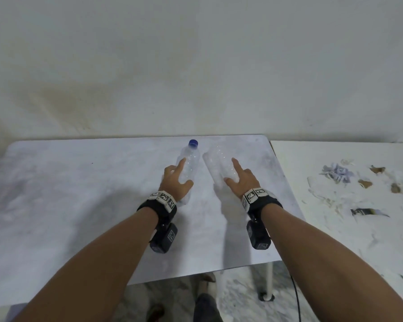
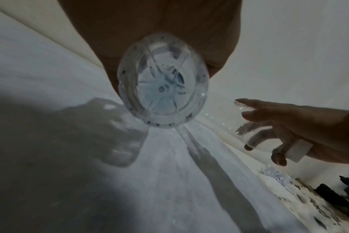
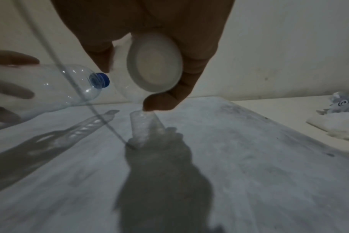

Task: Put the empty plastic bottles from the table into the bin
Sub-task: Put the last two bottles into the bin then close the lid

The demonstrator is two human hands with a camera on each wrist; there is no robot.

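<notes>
Two empty clear plastic bottles are held just above the grey table (image 1: 79,194), near its far right side. My left hand (image 1: 177,182) grips the blue-capped bottle (image 1: 190,159) by its lower body, with the blue cap (image 1: 193,142) pointing away. In the left wrist view its ribbed base (image 2: 163,88) faces the camera under my palm. My right hand (image 1: 241,180) grips the second clear bottle (image 1: 216,159), thumb and fingers round it and the index finger laid straight along it. In the right wrist view that bottle's white cap (image 3: 154,62) sits between my fingers, and the blue-capped bottle (image 3: 60,88) lies to the left.
A white table (image 1: 335,228) adjoins on the right, strewn with torn paper scraps (image 1: 337,173). A plain wall (image 1: 196,66) runs right behind both tables. Below the grey table's front edge are a white leg (image 1: 269,280) and a dark cable (image 1: 297,298).
</notes>
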